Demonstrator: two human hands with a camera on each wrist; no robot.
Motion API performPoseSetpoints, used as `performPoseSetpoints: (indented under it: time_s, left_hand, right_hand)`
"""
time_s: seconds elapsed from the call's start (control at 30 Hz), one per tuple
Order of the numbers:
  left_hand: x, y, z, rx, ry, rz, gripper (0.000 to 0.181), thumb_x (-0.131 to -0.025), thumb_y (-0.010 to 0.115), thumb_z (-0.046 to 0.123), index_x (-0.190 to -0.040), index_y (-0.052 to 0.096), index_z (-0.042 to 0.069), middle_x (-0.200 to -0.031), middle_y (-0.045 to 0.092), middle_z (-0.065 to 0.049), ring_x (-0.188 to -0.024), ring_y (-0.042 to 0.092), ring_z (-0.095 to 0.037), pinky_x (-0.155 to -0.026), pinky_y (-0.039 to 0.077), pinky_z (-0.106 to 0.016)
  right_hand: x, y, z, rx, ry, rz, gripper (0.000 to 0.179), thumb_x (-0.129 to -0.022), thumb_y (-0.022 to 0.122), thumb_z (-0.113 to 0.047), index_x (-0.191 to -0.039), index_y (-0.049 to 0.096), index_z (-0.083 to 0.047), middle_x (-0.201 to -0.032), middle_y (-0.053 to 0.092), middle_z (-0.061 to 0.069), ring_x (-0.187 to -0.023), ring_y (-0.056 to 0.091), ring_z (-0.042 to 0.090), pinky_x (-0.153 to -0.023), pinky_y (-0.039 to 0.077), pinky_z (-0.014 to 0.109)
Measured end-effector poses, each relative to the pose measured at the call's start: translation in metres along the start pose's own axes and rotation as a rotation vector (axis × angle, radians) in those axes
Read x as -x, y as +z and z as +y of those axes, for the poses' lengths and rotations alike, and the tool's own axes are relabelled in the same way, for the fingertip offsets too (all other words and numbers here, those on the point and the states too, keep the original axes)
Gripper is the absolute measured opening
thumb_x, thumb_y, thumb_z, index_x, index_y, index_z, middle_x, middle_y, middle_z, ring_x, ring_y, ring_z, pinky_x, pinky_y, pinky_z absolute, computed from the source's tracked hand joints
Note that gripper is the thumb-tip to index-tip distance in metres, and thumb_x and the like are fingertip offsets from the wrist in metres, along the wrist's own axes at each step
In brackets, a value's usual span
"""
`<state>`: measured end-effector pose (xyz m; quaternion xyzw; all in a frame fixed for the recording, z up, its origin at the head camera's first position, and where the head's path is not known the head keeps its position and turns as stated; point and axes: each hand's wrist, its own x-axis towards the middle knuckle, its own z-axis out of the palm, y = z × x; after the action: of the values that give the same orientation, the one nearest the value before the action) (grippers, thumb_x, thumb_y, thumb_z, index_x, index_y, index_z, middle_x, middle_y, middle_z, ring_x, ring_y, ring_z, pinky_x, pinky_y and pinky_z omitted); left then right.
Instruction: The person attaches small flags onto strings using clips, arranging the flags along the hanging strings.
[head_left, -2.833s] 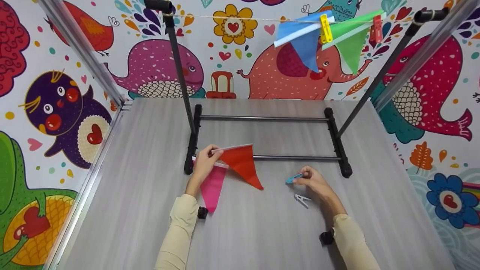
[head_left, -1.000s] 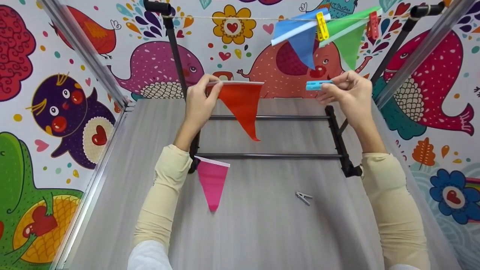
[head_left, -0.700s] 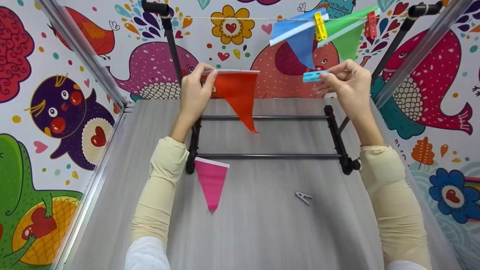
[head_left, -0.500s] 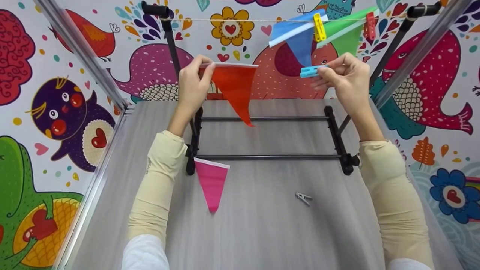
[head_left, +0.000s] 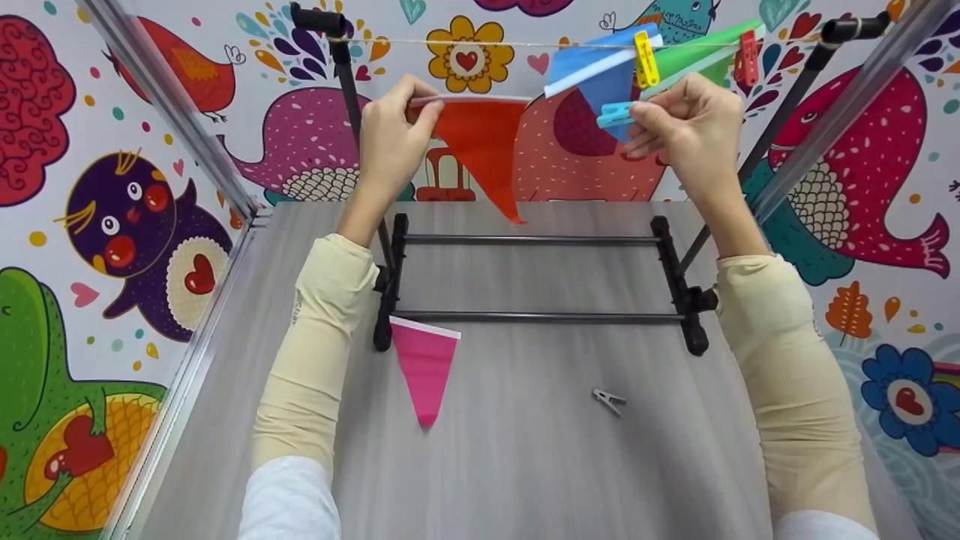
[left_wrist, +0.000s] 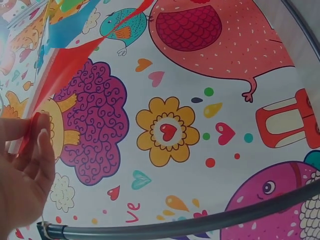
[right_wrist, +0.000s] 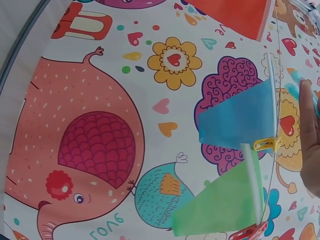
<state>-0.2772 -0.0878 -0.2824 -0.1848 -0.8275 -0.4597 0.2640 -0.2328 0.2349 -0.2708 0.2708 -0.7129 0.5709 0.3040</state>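
My left hand (head_left: 394, 139) pinches an orange-red triangular pennant (head_left: 486, 139) by the left end of its white top edge, and its point hangs down. The pennant is just below a thin string (head_left: 420, 42). In the head view my right hand (head_left: 694, 131) pinches a light blue clothespin (head_left: 615, 115), to the right of the pennant. Behind that hand, a blue pennant (head_left: 592, 64) and a partly covered green pennant (head_left: 697, 56) hang from the string. A yellow clothespin (head_left: 646, 60) and a red clothespin (head_left: 748, 58) are clipped there.
A black pipe frame (head_left: 540, 317) stands on the grey table (head_left: 510, 465), with uprights bearing the string. A pink pennant (head_left: 425, 367) lies near its front left foot. One grey clothespin (head_left: 608, 401) lies to the right. Patterned walls (head_left: 150, 45) surround the table.
Both hands have risen from the table towards the string, the left carrying the orange-red pennant and the right the light blue clothespin. The pink pennant and grey clothespin have stayed put.
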Motion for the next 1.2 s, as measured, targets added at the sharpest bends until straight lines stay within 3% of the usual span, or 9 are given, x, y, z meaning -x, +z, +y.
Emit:
performPoseSetpoints:
  time_s: [0.23, 0.57, 0.67, 0.8, 0.93, 1.03, 1.2]
  left_hand:
    - [-0.009, -0.003, 0.005, 0.021, 0.007, 0.021, 0.020, -0.095, 0.059, 0.022, -0.103, 0.064, 0.005, -0.086, 0.065, -0.006, -0.072, 0.055, -0.009, -0.070, 0.046, -0.018]
    - [-0.023, -0.001, 0.018, 0.050, 0.047, 0.025, 0.020, -0.096, 0.059, 0.021, -0.103, 0.064, 0.004, -0.094, 0.067, -0.005, -0.075, 0.057, -0.011, -0.073, 0.047, -0.018]
    - [-0.026, 0.001, 0.021, 0.041, 0.046, 0.026, 0.020, -0.096, 0.059, 0.021, -0.104, 0.064, 0.004, -0.094, 0.066, -0.006, -0.075, 0.057, -0.011, -0.074, 0.047, -0.017]
    - [-0.029, 0.005, 0.023, 0.044, 0.021, 0.019, 0.020, -0.096, 0.058, 0.021, -0.105, 0.063, 0.004, -0.094, 0.066, -0.007, -0.076, 0.059, -0.010, -0.074, 0.048, -0.017]
    - [-0.031, 0.009, 0.025, 0.070, -0.007, 0.012, 0.020, -0.096, 0.058, 0.021, -0.106, 0.062, 0.004, -0.097, 0.066, -0.005, -0.078, 0.060, -0.010, -0.075, 0.049, -0.018]
    - [-0.032, 0.012, 0.026, 0.090, -0.013, 0.008, 0.019, -0.096, 0.057, 0.021, -0.105, 0.062, 0.004, -0.097, 0.065, -0.005, -0.078, 0.061, -0.010, -0.075, 0.049, -0.018]
    - [-0.033, 0.014, 0.026, 0.093, -0.016, 0.006, 0.019, -0.096, 0.057, 0.020, -0.106, 0.062, 0.004, -0.098, 0.065, -0.005, -0.077, 0.061, -0.011, -0.074, 0.049, -0.018]
  right_hand:
    - [-0.017, 0.008, -0.002, 0.039, 0.026, 0.019, 0.013, -0.086, 0.068, -0.003, -0.089, 0.062, 0.007, -0.079, 0.069, 0.020, -0.063, 0.069, 0.021, -0.058, 0.052, 0.023]
    - [-0.042, 0.017, -0.003, 0.101, -0.078, 0.022, 0.013, -0.088, 0.067, -0.010, -0.088, 0.063, 0.002, -0.080, 0.070, 0.016, -0.063, 0.068, 0.021, -0.059, 0.053, 0.023]
    - [-0.049, 0.024, -0.002, 0.135, -0.064, 0.024, 0.014, -0.088, 0.067, -0.014, -0.088, 0.063, 0.000, -0.079, 0.069, 0.016, -0.063, 0.068, 0.020, -0.061, 0.053, 0.023]
    - [-0.058, 0.038, -0.015, 0.201, 0.029, 0.033, 0.016, -0.088, 0.067, -0.015, -0.089, 0.065, 0.001, -0.080, 0.069, 0.015, -0.065, 0.067, 0.016, -0.064, 0.052, 0.020]
    - [-0.065, 0.051, -0.024, 0.288, 0.012, 0.006, 0.021, -0.089, 0.066, -0.015, -0.089, 0.066, 0.006, -0.082, 0.071, 0.013, -0.064, 0.066, 0.010, -0.063, 0.051, 0.018]
    - [-0.070, 0.054, -0.019, 0.343, -0.031, -0.027, 0.024, -0.090, 0.065, -0.015, -0.089, 0.065, 0.009, -0.081, 0.070, 0.015, -0.063, 0.066, 0.007, -0.063, 0.051, 0.018]
    - [-0.076, 0.055, -0.015, 0.377, 0.021, -0.076, 0.026, -0.091, 0.063, -0.017, -0.093, 0.066, 0.009, -0.082, 0.069, 0.016, -0.064, 0.065, 0.007, -0.066, 0.051, 0.018]
